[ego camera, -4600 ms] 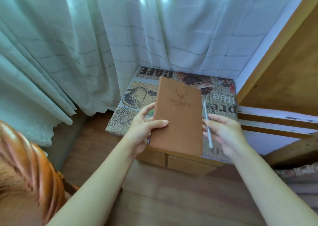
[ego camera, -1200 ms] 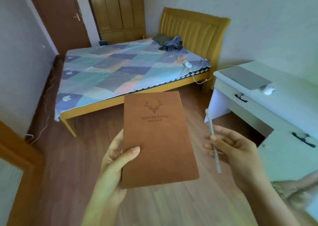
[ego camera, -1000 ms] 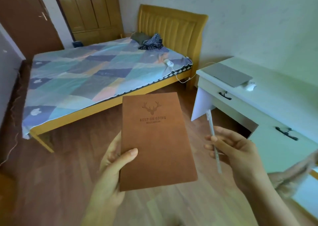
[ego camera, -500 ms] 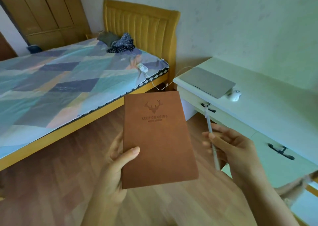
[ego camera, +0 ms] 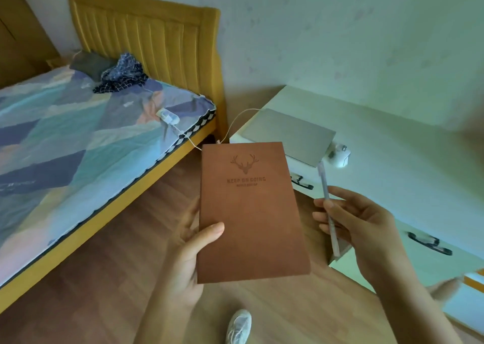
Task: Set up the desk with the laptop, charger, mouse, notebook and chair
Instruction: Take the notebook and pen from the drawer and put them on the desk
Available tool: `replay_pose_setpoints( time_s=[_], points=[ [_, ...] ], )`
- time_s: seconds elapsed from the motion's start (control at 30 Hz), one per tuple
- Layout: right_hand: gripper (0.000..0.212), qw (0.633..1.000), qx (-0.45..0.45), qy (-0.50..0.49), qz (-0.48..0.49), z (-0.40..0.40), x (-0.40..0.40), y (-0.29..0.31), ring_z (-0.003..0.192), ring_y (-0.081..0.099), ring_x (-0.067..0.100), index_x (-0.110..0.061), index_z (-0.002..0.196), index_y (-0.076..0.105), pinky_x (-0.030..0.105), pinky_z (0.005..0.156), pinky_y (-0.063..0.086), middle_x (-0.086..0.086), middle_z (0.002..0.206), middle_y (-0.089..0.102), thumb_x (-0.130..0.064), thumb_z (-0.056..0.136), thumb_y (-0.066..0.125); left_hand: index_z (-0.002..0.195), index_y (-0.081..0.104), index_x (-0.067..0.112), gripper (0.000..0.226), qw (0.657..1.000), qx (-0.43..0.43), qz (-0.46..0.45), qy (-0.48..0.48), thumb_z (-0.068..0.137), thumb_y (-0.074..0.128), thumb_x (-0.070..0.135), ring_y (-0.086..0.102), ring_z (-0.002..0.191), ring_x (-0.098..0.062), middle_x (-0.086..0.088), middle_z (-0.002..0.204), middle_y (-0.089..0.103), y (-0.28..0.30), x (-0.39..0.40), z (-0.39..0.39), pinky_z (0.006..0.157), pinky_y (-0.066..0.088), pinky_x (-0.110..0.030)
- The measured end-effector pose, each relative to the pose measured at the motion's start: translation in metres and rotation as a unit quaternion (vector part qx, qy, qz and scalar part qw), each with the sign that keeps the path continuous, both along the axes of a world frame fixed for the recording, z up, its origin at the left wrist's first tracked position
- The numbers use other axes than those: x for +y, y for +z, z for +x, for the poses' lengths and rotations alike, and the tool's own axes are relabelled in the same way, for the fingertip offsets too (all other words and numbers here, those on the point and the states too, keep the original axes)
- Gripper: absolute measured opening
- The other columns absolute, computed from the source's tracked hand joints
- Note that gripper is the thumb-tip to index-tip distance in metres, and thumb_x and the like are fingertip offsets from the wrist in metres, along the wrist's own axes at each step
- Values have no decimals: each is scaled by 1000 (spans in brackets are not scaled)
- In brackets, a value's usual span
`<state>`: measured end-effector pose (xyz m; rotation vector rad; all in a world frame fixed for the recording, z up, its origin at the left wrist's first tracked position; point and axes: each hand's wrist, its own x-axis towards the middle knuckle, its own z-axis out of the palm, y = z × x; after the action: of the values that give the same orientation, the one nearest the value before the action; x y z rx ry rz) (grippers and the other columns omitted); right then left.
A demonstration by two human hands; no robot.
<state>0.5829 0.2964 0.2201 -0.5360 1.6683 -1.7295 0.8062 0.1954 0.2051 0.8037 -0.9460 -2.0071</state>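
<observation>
My left hand grips a brown notebook with a deer emblem, thumb on its cover, holding it above the floor. In my right hand a clear pen is pinched, pointing up. A shut grey laptop lies on the white desk at the right, with a white mouse beside its near corner. From the laptop's left end a white charger cable runs to a white charger block on the bed. No chair is in view.
A bed with a patchwork cover and yellow headboard fills the left; dark clothes lie by the headboard. The desk has black-handled drawers. Wooden floor lies between bed and desk. A shoe shows at the bottom.
The view has swung from the window seat round to the bed and desk, and the desk has come closer. Both hands keep the same hold on notebook and pen.
</observation>
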Motion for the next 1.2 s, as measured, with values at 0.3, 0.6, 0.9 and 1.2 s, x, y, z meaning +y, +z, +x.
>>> replay_pose_setpoints(
  time_s=[0.3, 0.6, 0.9, 1.2],
  points=[
    [23, 992, -9, -126, 8, -33, -80, -2, 74, 72, 24, -12, 105, 66, 52, 84, 50, 9, 87, 75, -5, 82, 64, 124, 61, 25, 61, 994, -28, 4, -106, 67, 65, 3, 67, 101, -37, -17, 115, 68, 0, -135, -69, 81, 55, -53],
    [26, 977, -21, -210, 21, -106, -94, -17, 71, 72, 24, -10, 107, 65, 31, 66, 58, 8, 86, 75, -4, 82, 63, 119, 65, 23, 61, 977, -27, 31, -211, 64, 69, -2, 69, 93, -36, -19, 110, 69, -19, -179, -166, 70, 58, -46],
    [23, 962, -26, -268, 40, -224, -82, -48, 71, 72, 26, -9, 106, 65, 28, 57, 58, 10, 85, 74, -1, 85, 61, 127, 60, 23, 62, 961, -60, 52, -265, 69, 70, 4, 65, 104, -38, -23, 117, 66, -54, -184, -307, 81, 56, -44],
    [25, 952, -49, -289, 89, -361, -64, -96, 76, 72, 28, -9, 109, 63, 34, 66, 57, 15, 91, 72, -3, 85, 62, 128, 56, 25, 59, 942, -117, 96, -299, 74, 71, 6, 65, 106, -34, -20, 111, 69, -106, -155, -454, 89, 51, -44]
  ],
)
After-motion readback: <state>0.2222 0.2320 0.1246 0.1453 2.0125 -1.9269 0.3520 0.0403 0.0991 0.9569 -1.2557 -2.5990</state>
